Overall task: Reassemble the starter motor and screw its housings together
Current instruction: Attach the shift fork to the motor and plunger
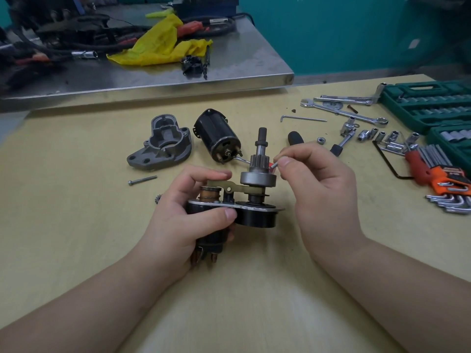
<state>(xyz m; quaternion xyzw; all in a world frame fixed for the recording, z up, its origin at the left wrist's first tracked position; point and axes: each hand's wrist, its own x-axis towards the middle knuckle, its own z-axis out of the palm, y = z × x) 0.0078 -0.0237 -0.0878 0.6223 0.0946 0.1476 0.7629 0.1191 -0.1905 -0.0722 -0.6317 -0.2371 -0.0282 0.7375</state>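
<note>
My left hand (187, 215) grips the black solenoid end of the starter sub-assembly (254, 215), its thumb on the metal plate and a finger on the brass-coloured fork lever (229, 186). The pinion drive and shaft (258, 161) stand upright from the plate. My right hand (323, 189) pinches a small silver pin or screw (275, 164) just right of the pinion. Behind lie the grey cast nose housing (160, 143) and the black motor body (219, 137). One long bolt (142, 180) lies at the left of the wooden table (76, 225).
Spanners, sockets (379, 135), a ratchet, a black-handled tool (295, 138) and an Allen key (303, 119) lie at the right. A red hex-key set (433, 171) and green socket cases (428, 108) sit at the far right. A steel bench (178, 77) with a yellow rag and cables stands behind.
</note>
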